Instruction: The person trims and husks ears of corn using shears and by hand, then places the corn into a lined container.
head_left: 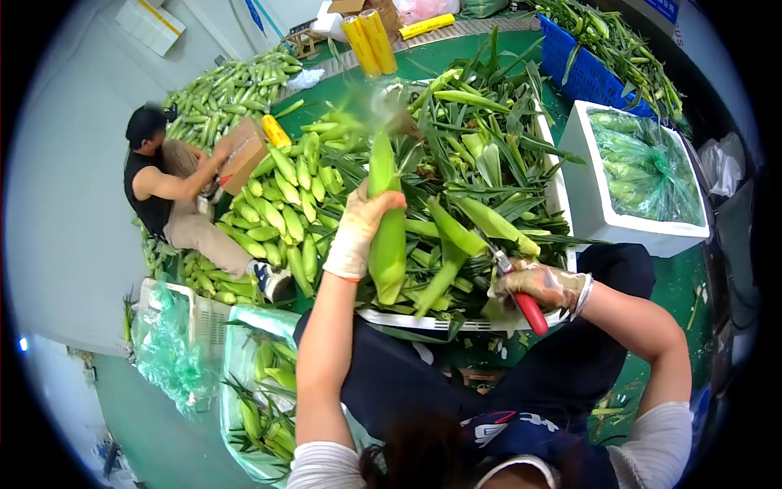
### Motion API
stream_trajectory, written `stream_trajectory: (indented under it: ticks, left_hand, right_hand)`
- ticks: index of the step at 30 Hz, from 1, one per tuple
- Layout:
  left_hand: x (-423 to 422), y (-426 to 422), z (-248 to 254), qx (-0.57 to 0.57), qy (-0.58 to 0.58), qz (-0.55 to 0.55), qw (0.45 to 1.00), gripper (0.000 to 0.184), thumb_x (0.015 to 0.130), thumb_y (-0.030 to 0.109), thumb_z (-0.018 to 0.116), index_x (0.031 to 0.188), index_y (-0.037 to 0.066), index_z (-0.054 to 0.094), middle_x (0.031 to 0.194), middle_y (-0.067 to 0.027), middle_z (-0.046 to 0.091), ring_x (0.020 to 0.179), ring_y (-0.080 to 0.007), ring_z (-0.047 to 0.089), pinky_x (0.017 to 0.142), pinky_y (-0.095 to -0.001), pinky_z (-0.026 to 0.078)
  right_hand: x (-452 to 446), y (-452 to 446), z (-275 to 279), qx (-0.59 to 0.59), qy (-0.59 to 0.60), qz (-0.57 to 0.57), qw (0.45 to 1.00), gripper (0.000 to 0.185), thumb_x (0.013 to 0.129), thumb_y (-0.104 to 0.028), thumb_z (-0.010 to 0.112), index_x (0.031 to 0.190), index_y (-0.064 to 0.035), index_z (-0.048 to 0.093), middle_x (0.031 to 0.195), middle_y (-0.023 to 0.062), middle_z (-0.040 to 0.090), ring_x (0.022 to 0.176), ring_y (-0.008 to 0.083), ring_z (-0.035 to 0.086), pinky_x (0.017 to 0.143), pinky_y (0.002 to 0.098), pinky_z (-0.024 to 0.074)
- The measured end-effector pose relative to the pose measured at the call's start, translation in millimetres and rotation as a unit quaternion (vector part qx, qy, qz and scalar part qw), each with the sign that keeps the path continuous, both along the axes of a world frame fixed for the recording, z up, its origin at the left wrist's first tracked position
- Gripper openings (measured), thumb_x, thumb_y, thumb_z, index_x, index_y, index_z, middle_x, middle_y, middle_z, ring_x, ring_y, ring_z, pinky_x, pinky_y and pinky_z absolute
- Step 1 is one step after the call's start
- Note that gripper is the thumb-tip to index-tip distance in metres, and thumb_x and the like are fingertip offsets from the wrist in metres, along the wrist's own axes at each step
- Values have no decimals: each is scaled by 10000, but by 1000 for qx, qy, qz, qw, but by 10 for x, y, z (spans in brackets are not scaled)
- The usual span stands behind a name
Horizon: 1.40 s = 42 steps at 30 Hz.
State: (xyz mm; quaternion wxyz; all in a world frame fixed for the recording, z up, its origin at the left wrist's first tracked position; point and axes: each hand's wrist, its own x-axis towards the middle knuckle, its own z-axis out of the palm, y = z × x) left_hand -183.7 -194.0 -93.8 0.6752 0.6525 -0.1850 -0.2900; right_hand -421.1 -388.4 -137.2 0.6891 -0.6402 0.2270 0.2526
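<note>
One corn ear (388,253), left grip (364,230); red-handled clippers (530,313), right grip (539,284).

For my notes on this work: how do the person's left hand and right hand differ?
The left hand grips a corn ear; the right hand holds a red-handled tool. The left hand's glove looks mostly pale; the right hand's glove is more darkly stained. The left hand is farther forward than the right hand. Both are gloved.

Green corn ear (386,244), husk on, red-handled pruners (530,310)
</note>
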Motion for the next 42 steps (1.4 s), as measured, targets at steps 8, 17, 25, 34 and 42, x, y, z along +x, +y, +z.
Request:
stream_trajectory:
  ticks: [8, 17, 25, 34, 42]
  left_hand:
    - [-183, -61, 195, 20, -26, -97, 995, 380, 748, 250, 706, 998, 2, 562, 778, -91, 648, 675, -166, 616, 652, -285, 512]
    - [-270, 59, 135, 30, 129, -301, 945, 454, 662, 251, 726, 997, -18, 581, 775, -110, 623, 666, -186, 604, 651, -310, 523]
    - [78, 202, 102, 20, -63, -321, 945, 568, 623, 349, 784, 1025, 4, 580, 814, -90, 642, 743, -170, 590, 717, -299, 464]
    - [199, 505, 59, -44, -54, -168, 983, 518, 684, 284, 776, 1093, 28, 587, 869, -65, 650, 803, -185, 604, 792, -309, 478]
    - [2391, 1543, -1411, -313, 134, 474, 812, 411, 869, 309, 616, 1203, 95, 509, 1167, -119, 553, 1064, -291, 525, 880, -496, 454]
  right_hand:
    - [676, -247, 439, -128, -185, 129, 966, 596, 721, -137, 753, 1229, -50, 453, 962, 14, 500, 902, 106, 504, 782, 248, 452]
    - [870, -376, 825, -54, -188, 244, 950, 416, 676, -87, 762, 1050, -20, 591, 875, 29, 624, 764, 112, 585, 678, 254, 492]
    - [467, -357, 433, 93, -245, 101, 960, 332, 819, -202, 696, 1047, -10, 549, 876, 68, 623, 691, 138, 608, 563, 277, 524]
    - [653, -46, 662, -52, -227, 176, 956, 480, 760, -224, 754, 1140, -42, 524, 885, -1, 533, 852, 106, 518, 766, 273, 454]
    - [483, -222, -59, -160, -65, 27, 985, 441, 736, -143, 719, 1132, -30, 563, 885, 12, 592, 810, 121, 545, 740, 284, 475]
